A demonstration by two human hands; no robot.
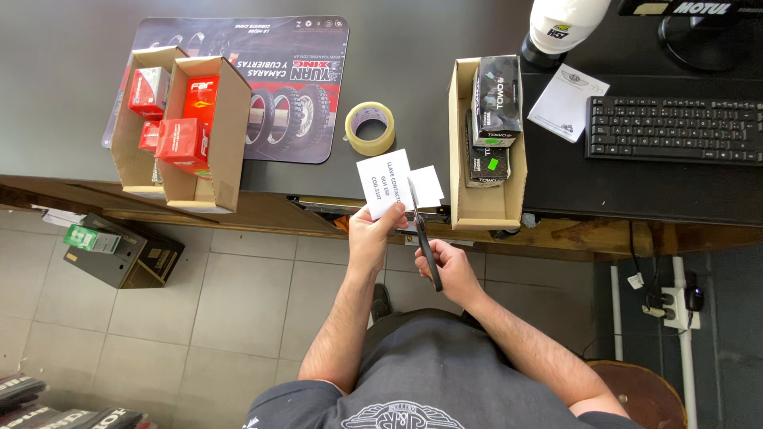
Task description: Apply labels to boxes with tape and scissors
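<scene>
1. Head view, count of things: one white printed paper slip [384, 184] is held up at the near edge of the dark desk [63, 95], with one smaller blank white piece [427, 185] just to its right. One pair of black-handled scissors [422, 230] sits between them.
2. On the desk lie one roll of clear tape [370, 128], one printed mat [294, 87], one black keyboard [674, 129] and one white notepad [567, 102].
3. Three open cardboard trays: two at left [208, 135] side by side holding red boxes [184, 141], one at right [462, 151] holding dark boxes [497, 99].
4. The left hand [368, 236] rises from a bare forearm, thumb and fingers pinched together on the slip's lower edge.
5. The right hand [450, 268] is closed around the scissor handles, blades pointing away into the paper.
</scene>
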